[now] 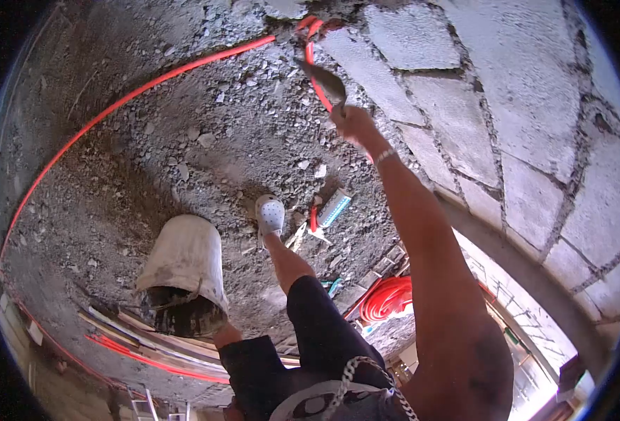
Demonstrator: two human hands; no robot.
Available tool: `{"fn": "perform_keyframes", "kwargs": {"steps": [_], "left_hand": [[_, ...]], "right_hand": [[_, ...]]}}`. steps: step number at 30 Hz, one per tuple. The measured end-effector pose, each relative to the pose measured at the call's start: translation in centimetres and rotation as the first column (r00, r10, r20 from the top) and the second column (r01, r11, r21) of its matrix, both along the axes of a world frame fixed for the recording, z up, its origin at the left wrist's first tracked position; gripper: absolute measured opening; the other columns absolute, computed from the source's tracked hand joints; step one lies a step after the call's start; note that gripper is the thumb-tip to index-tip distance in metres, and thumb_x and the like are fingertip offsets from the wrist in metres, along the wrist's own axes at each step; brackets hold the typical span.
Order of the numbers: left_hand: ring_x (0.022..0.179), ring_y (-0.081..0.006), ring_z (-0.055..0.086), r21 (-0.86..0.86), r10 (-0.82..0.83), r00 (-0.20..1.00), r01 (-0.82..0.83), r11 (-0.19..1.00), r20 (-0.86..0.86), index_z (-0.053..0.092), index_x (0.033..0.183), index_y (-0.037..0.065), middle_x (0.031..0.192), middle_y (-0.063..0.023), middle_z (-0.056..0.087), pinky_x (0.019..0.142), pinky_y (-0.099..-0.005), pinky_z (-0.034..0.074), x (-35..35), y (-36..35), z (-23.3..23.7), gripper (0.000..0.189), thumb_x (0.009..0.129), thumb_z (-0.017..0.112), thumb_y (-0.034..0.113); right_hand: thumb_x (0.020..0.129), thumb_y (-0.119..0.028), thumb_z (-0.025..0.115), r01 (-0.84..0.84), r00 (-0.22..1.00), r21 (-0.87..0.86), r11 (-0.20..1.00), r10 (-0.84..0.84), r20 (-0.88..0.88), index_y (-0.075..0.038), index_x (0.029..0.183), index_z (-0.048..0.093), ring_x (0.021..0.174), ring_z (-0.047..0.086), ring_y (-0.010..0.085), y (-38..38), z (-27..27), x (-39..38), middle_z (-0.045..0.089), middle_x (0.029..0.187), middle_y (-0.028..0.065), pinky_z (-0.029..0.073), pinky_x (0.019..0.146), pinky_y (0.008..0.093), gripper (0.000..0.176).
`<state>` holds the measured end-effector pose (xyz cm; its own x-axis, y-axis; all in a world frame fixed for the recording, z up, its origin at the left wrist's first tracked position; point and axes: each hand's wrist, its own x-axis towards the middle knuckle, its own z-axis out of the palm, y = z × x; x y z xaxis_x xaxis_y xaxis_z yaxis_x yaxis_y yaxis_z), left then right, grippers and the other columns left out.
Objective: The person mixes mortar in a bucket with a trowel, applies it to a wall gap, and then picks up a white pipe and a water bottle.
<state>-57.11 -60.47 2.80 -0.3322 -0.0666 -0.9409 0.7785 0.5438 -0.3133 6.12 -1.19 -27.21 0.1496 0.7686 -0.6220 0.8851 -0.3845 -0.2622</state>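
A: Hands and tool?
B: Trowel [330, 84], one, 12 o'clock, above loose rubble [205, 140]. Right hand [357, 126], one, 1 o'clock, fingers [341, 116] wrapped round the trowel's grip.
A: Remainder?
B: Bucket [183, 252], one, 8 o'clock; pale clog [271, 214], one, centre; red coil [387, 300], one, 5 o'clock.
A: Obscured?
B: Grip, mostly covered. Bucket's dark interior, contents unclear. Left hand, outside the frame; finger state cannot be told.
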Motion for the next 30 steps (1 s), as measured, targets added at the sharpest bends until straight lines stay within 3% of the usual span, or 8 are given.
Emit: {"fn": "perform_keyframes", "kwargs": {"steps": [1, 3, 5, 10, 13, 16, 20, 30], "left_hand": [[0.075, -0.0249, 0.056, 0.001, 0.025, 1.0, -0.025, 1.0, -0.009, 0.043, 0.113, 0.01, 0.077, -0.0125, 0.059, 0.067, -0.0415, 0.045, 0.7, 0.1, -0.1, 0.041, 0.088, 0.045, 0.041], [0.075, -0.0247, 0.056, 0.006, 0.068, 0.997, -0.068, 0.998, -0.023, 0.044, 0.111, 0.009, 0.077, -0.0124, 0.059, 0.067, -0.0413, 0.045, 1.8, 0.4, -0.4, 0.041, 0.088, 0.045, 0.042], [0.075, -0.0245, 0.056, 0.02, 0.111, 0.993, -0.11, 0.994, -0.033, 0.045, 0.11, 0.008, 0.077, -0.0124, 0.059, 0.067, -0.0412, 0.045, 2.7, 0.6, -1.1, 0.041, 0.088, 0.045, 0.042], [0.074, -0.024, 0.056, 0.06, 0.213, 0.976, -0.21, 0.976, -0.054, 0.048, 0.105, 0.006, 0.076, -0.0122, 0.059, 0.067, -0.0408, 0.045, 4.5, 1.6, -1.7, 0.042, 0.088, 0.044, 0.044], [0.074, -0.0237, 0.056, 0.091, 0.271, 0.961, -0.265, 0.96, -0.06, 0.049, 0.102, 0.005, 0.076, -0.0122, 0.059, 0.066, -0.0406, 0.045, 5.3, 2.7, -2.1, 0.043, 0.088, 0.043, 0.045], [0.074, -0.0234, 0.056, 0.123, 0.332, 0.94, -0.321, 0.939, -0.079, 0.051, 0.1, 0.004, 0.075, -0.0121, 0.059, 0.066, -0.0403, 0.045, 5.8, 3.5, -1.5, 0.044, 0.088, 0.043, 0.046], [0.074, -0.023, 0.056, 0.16, 0.418, 0.905, -0.402, 0.902, -0.081, 0.053, 0.096, 0.002, 0.075, -0.012, 0.06, 0.066, -0.04, 0.044, 6.7, 4.2, -1.8, 0.047, 0.088, 0.042, 0.047], [0.073, -0.022, 0.057, 0.242, 0.626, 0.777, -0.597, 0.765, -0.061, 0.058, 0.087, -0.002, 0.073, -0.0117, 0.06, 0.065, -0.0393, 0.044, 8.9, 5.3, -4.0, 0.055, 0.089, 0.041, 0.05]], "right_hand": [[0.084, -0.036, 0.042, 0.073, 0.996, 0.027, 0.997, -0.074, 0.043, -0.003, 0.078, 0.06, 0.068, 0.06, 0.0361, 2.1, -0.2, -0.1, 0.06, 0.07, 0.0208, 0.047, 0.067, 0.0448, 0.038], [0.079, -0.033, 0.047, -0.084, 0.991, 0.325, 0.942, 0.045, 0.126, -0.001, 0.069, 0.06, 0.07, 0.061, 0.037, 4.8, -2.5, 1.3, 0.059, 0.067, 0.0233, 0.049, 0.067, 0.044, 0.036], [0.076, -0.036, 0.051, -0.136, 0.978, 0.414, 0.9, 0.053, 0.204, -0.003, 0.073, 0.062, 0.072, 0.061, 0.0373, 7.6, -4.5, 3.0, 0.062, 0.072, 0.0209, 0.05, 0.069, 0.0444, 0.035], [0.076, -0.043, 0.055, -0.157, 0.952, 0.251, 0.955, 0.079, 0.296, -0.002, 0.085, 0.062, 0.083, 0.06, 0.0356, 11.8, -1.6, 4.4, 0.063, 0.085, 0.0193, 0.048, 0.076, 0.0406, 0.042], [0.076, -0.038, 0.052, -0.165, 0.954, 0.23, 0.959, 0.096, 0.285, -0.009, 0.082, 0.063, 0.081, 0.06, 0.0372, 11.4, 0.6, 4.7, 0.063, 0.082, 0.0177, 0.049, 0.075, 0.043, 0.032], [0.077, -0.04, 0.052, -0.15, 0.969, 0.336, 0.93, 0.07, 0.239, -0.006, 0.083, 0.061, 0.082, 0.06, 0.0386, 9.4, 0.9, 5.7, 0.062, 0.083, 0.0212, 0.048, 0.076, 0.0433, 0.036], [0.078, -0.042, 0.051, 0.024, 0.975, 0.301, 0.953, -0.089, 0.206, -0.001, 0.086, 0.06, 0.086, 0.059, 0.0395, 8.0, 2.7, 5.9, 0.06, 0.086, 0.026, 0.046, 0.079, 0.044, 0.043], [0.078, -0.039, 0.051, 0.12, 0.96, 0.324, 0.938, -0.192, 0.202, -0.002, 0.084, 0.061, 0.085, 0.059, 0.0388, 3.2, 4.9, 5.6, 0.062, 0.086, 0.0229, 0.046, 0.077, 0.044, 0.039]]}}
